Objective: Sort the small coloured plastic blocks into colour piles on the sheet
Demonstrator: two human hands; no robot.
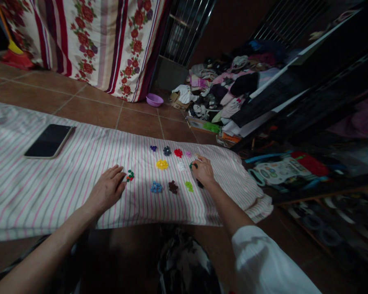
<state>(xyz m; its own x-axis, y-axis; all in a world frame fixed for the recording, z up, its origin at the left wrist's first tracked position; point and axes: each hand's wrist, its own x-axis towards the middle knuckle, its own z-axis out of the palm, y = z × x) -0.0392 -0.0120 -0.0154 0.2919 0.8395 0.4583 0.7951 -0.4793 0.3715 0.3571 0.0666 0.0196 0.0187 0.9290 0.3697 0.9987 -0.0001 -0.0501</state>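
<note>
My left hand [108, 188] lies on the striped cloth with its fingers loosely stretched. Right beside its fingertips is a small mixed pile of green, red and orange pieces [130, 176]. On the right, the fingertips of my right hand [204, 170] are pinched together at small dark green pieces [193, 165]; what is between them is partly hidden. Sorted piles lie between my hands: yellow pieces [162, 164], white pieces [181, 166], blue pieces [156, 187], brown pieces [173, 187] and lime green pieces [189, 186]. Farther back are purple [153, 148], dark grey [167, 151], red [178, 153] and pink [188, 154] piles.
A phone [50, 141] rests on the striped cloth [88, 151] at the left. Beyond the cloth, a purple basin [154, 100] stands on the tiled floor by a floral curtain [104, 45]. Clothes [223, 90] are heaped at the back, and a cluttered shelf [313, 194] is at the right.
</note>
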